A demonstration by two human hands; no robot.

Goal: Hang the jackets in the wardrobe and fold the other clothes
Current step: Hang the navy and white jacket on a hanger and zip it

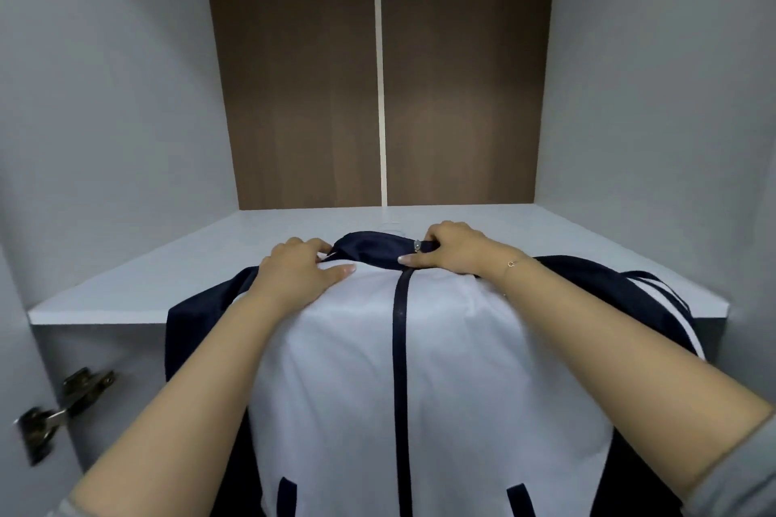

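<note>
Left hand: left hand [300, 271] reaches forward with the forearm extended, palm down on the jacket's left shoulder; fingertips curl over the edge beside the collar and grip the fabric, thumb lying flat on the white panel.
Right hand: right hand [451, 250] reaches forward likewise; fingers curl round the right end of the collar [373, 246] and hold it, thumb pressed along the front just beside the zip top.
Jacket: one white and navy jacket [420, 369], front toward the camera, zipped closed along a navy zip strip [401, 369]; its top sits at the front part of the wardrobe shelf [168, 277], the body hanging below the shelf edge.
Wardrobe: grey side walls, brown back panel [302, 88] split by one pale vertical strip [381, 88].
Hidden / unclear: what carries the jacket from inside cannot be told; a faint pale shape behind the collar is too dim to identify. Jacket hem cut off by the lower frame edge. Left sleeve mostly behind the left forearm.
Counts: two hands; one jacket; two navy pocket slits; white stripes on the right sleeve [655, 298], number unclear; one metal door hinge [63, 411] at lower left; one thin bracelet [512, 263] on the right wrist.
</note>
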